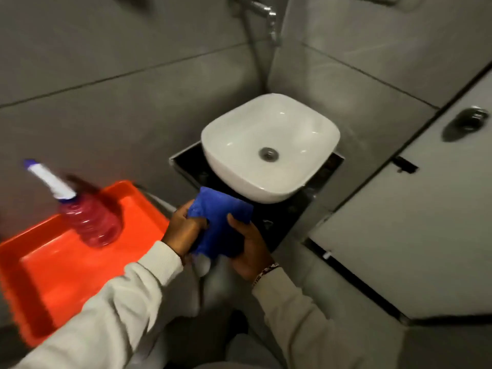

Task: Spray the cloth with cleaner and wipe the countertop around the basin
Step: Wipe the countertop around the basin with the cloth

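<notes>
Both hands [213, 243] gripping blue cloth [222, 222], just before basin [269, 145].

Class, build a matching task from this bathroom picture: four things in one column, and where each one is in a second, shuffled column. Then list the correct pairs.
Things
1. blue cloth
2. spray bottle
3. white basin
4. tap

Places
A. on the wall above the basin
B. held in the left hand and right hand
C. on the dark countertop
D. standing in the orange tray

Pairs: 1-B, 2-D, 3-C, 4-A
</notes>
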A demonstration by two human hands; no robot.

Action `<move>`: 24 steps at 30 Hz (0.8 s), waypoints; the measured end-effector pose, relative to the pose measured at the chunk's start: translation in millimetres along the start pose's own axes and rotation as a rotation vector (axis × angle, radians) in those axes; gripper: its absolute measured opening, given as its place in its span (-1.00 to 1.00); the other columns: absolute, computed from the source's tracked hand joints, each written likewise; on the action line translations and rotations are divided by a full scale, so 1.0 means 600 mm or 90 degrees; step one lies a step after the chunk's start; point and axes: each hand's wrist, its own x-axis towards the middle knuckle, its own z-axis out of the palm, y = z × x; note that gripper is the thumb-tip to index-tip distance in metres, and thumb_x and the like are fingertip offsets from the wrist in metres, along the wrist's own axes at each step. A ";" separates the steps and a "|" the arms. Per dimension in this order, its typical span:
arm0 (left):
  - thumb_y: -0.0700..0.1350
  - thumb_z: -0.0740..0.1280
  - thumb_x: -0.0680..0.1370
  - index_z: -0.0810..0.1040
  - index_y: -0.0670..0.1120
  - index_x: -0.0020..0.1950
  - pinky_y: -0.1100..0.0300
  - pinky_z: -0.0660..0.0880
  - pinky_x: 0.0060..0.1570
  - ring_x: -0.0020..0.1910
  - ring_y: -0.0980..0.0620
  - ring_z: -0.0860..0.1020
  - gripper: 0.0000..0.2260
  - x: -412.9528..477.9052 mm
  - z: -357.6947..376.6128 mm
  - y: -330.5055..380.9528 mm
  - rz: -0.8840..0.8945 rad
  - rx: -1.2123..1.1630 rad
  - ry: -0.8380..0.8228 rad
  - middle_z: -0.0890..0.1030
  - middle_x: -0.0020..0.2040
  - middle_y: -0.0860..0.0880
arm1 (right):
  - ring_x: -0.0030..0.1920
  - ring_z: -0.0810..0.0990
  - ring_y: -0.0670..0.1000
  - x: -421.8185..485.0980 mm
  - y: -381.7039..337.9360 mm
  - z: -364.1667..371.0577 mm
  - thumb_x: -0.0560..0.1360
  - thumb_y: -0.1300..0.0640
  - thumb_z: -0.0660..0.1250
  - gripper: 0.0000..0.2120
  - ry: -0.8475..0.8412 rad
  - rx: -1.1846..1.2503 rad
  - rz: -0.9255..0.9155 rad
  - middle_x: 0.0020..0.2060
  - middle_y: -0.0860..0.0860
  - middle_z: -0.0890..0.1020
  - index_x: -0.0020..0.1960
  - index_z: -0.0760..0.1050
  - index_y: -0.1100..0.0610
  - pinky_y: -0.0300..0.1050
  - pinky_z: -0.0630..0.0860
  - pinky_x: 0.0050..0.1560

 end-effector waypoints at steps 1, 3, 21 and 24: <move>-0.27 0.22 0.19 0.53 -0.16 0.06 0.03 0.47 -0.12 -0.06 -0.11 0.51 -0.56 0.008 0.037 0.003 0.029 0.093 -0.019 0.58 -0.13 -0.15 | 0.25 0.51 0.28 -0.009 -0.013 -0.025 0.49 0.17 0.27 -0.53 0.035 0.031 -0.022 0.28 0.32 0.51 0.38 0.39 0.27 0.20 0.42 0.27; -0.20 0.30 0.21 0.49 -0.23 0.18 0.03 0.44 0.04 0.03 -0.07 0.50 -0.48 0.026 0.103 0.007 0.113 0.253 -0.083 0.56 0.02 -0.16 | 0.11 0.62 0.19 -0.025 -0.040 -0.080 0.49 0.15 0.23 -0.57 0.087 0.078 -0.074 0.12 0.22 0.63 0.34 0.43 0.21 0.13 0.52 0.15; 0.46 -0.23 0.39 -0.02 -0.19 0.52 -0.02 -0.05 0.51 0.55 -0.08 -0.12 -0.07 0.232 0.357 -0.019 0.343 0.891 -0.014 -0.01 0.57 -0.18 | 0.46 0.30 0.26 0.224 -0.378 -0.453 0.37 0.32 0.36 -0.41 0.372 -0.919 -0.384 0.41 0.30 0.39 0.39 0.38 0.33 0.19 0.19 0.48; 0.45 -0.22 0.40 -0.10 -0.17 0.53 0.00 -0.09 0.51 0.55 -0.04 -0.17 -0.10 0.231 0.363 -0.017 0.325 0.914 -0.019 -0.09 0.57 -0.12 | 0.58 -0.06 0.13 0.233 -0.330 -0.479 0.47 -0.10 0.28 -0.28 0.302 -1.071 -0.241 0.57 0.13 0.10 0.52 0.17 0.19 0.21 -0.13 0.53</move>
